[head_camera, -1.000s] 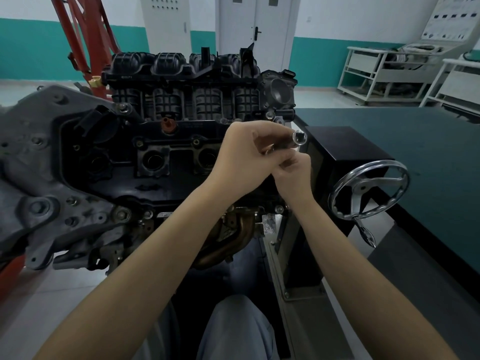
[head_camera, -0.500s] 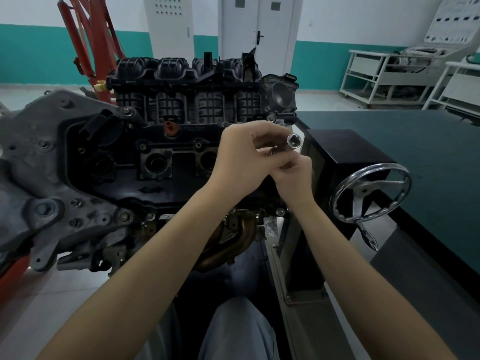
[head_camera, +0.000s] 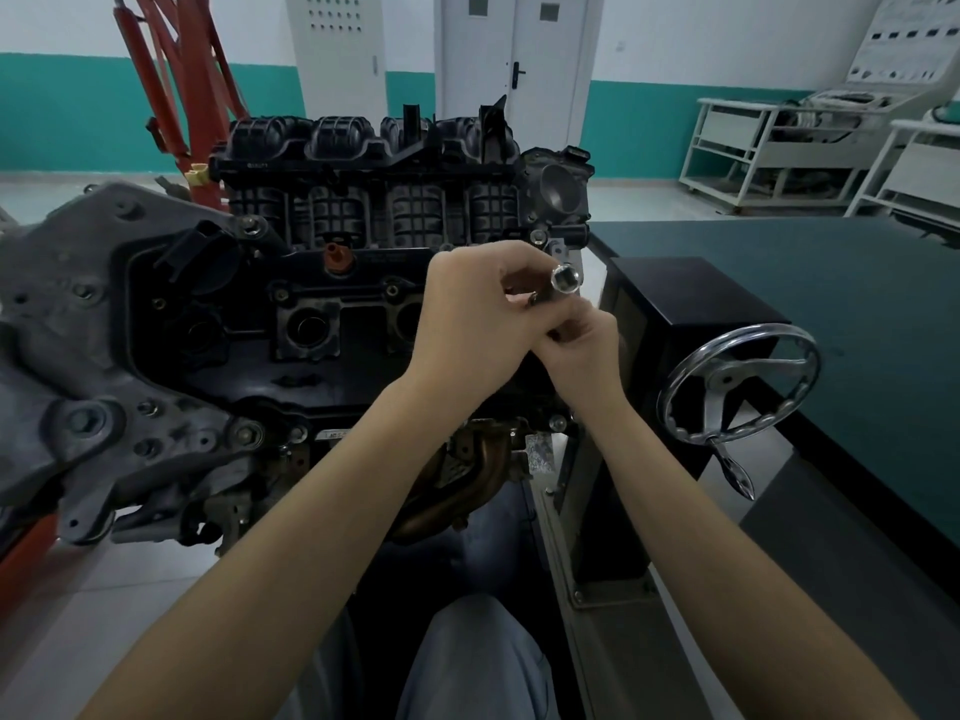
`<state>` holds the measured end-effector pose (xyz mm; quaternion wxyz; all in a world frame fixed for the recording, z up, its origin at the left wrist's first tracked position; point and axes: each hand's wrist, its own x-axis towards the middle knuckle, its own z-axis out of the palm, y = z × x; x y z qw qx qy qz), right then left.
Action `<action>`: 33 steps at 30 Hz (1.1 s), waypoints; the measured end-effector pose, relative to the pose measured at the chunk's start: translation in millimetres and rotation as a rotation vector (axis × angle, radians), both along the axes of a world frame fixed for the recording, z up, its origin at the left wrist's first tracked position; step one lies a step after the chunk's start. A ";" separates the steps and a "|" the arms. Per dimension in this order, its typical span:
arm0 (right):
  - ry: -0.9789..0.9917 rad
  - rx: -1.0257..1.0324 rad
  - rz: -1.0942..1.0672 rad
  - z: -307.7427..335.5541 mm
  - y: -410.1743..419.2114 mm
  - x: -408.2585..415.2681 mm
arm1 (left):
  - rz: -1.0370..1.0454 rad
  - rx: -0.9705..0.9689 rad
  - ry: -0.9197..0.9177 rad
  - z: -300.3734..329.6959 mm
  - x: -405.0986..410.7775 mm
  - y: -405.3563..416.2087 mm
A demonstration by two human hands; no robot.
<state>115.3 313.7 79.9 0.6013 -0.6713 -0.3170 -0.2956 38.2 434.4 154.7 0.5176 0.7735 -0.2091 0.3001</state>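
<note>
Fingers (head_camera: 514, 254) of my left hand (head_camera: 478, 309) are curled over the shank of a chrome socket (head_camera: 563, 278), which I hold up in front of the engine (head_camera: 337, 314), its open end tipped toward the camera. Just right of and below that, my right hand (head_camera: 587, 348) has its fingers (head_camera: 576, 318) clenched round the lower end of the same shank. The two hands touch each other, and most of the shank is hidden between them.

Sweeping from the left edge, I see a red engine hoist (head_camera: 176, 96) standing behind the grey cast timing cover (head_camera: 78, 314). Next comes the dark cylinder head with an orange cap (head_camera: 337, 257) on it, and the black ribbed intake manifold (head_camera: 374, 163) above. A round throttle body (head_camera: 558, 187) sits at the manifold's right end, just above the socket. Below my wrists a rusty exhaust manifold (head_camera: 467, 475) shows, and under it my knee (head_camera: 467, 662) in grey-blue trousers.

Right of the hands sits a black box (head_camera: 691, 304) on the stand, with a chrome handwheel (head_camera: 737, 387) on its near side. Beyond lies the green table top (head_camera: 857, 304), and white racks (head_camera: 769, 148) stand against the far wall.
</note>
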 end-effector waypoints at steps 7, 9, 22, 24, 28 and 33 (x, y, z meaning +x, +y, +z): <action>0.047 0.018 -0.030 -4.7 -0.8 4.5 | -0.147 0.035 0.050 1.8 0.3 2.9; 0.027 0.044 -0.036 -4.7 0.1 4.3 | -0.028 0.063 0.001 1.1 0.1 2.0; 0.037 0.038 -0.031 -4.3 -1.8 5.9 | -0.021 -0.037 -0.011 -3.0 1.0 -1.5; 0.013 0.017 0.003 -3.2 -1.9 4.2 | -0.025 -0.059 -0.010 -2.6 0.5 -1.5; 0.018 -0.024 0.023 -2.2 0.8 0.7 | -0.165 -0.072 0.047 -1.9 0.7 0.2; 0.029 0.046 -0.022 -6.1 -1.2 5.7 | -0.066 0.046 0.021 -3.2 1.0 -1.1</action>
